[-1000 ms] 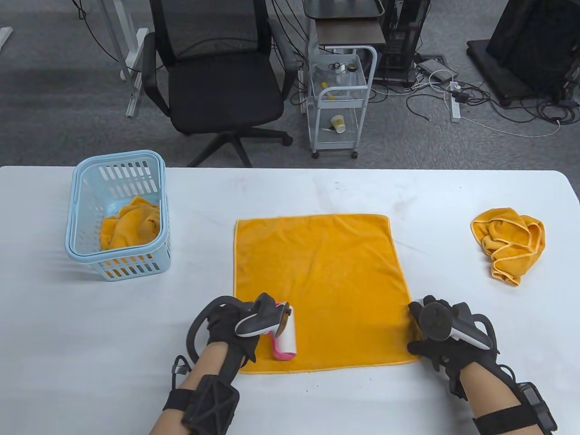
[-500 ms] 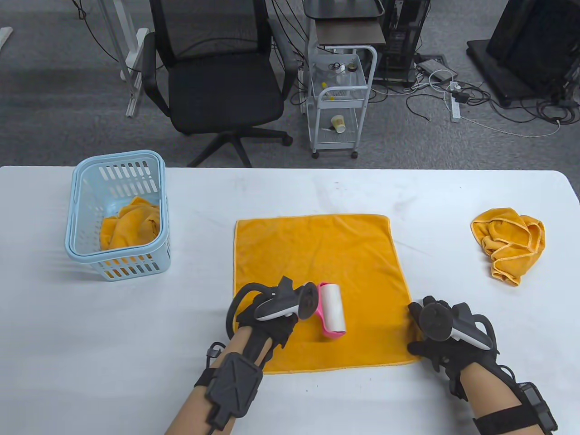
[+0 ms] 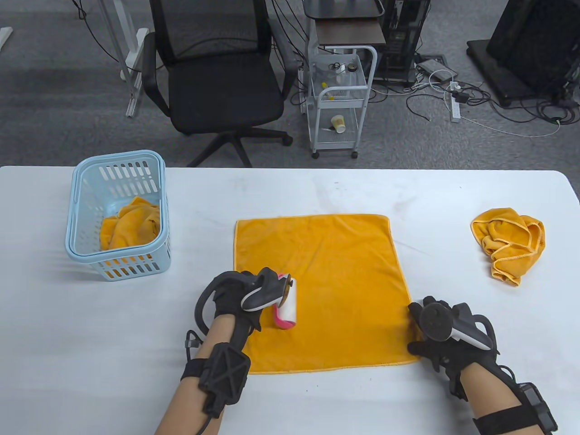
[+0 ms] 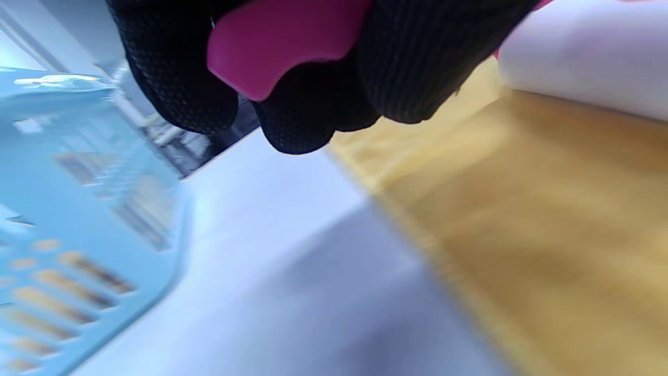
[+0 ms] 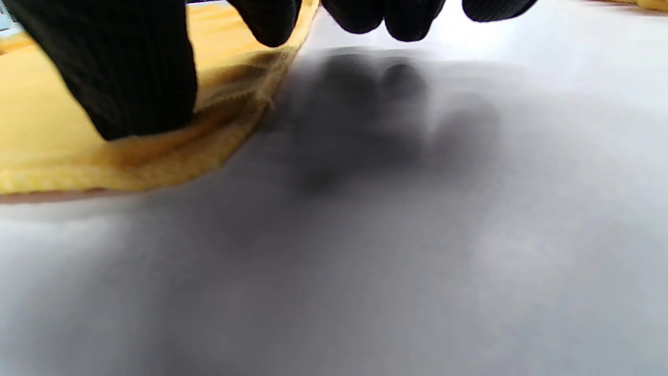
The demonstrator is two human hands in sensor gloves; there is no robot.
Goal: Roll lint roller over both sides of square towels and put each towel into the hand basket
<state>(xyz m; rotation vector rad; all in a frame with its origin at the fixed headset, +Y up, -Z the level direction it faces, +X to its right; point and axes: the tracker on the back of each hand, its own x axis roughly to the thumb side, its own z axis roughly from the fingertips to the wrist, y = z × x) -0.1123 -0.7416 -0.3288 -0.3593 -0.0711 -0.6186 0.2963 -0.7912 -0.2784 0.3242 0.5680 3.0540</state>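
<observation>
3 towels: 1 flat towel (image 3: 319, 290) spread mid-table, 1 crumpled towel (image 3: 509, 242) well apart at the right, 1 basket towel (image 3: 131, 222) inside the hand basket (image 3: 77, 217) at the left.
Risk 1: the flat towel could bunch or slide under the sticky lint roller (image 3: 286, 308) if the corner hold slips.
Risk 2: the roller sits near the towel's left edge; it may run off onto the table (image 3: 90, 326).
Left hand (image 3: 235, 301): fingers curled round the pink handle, roller head lying on the cloth.
Right hand (image 3: 442, 333): at the near right corner, thumb pressing the hem; whether the fingers curl or lie straight, I cannot tell.
</observation>
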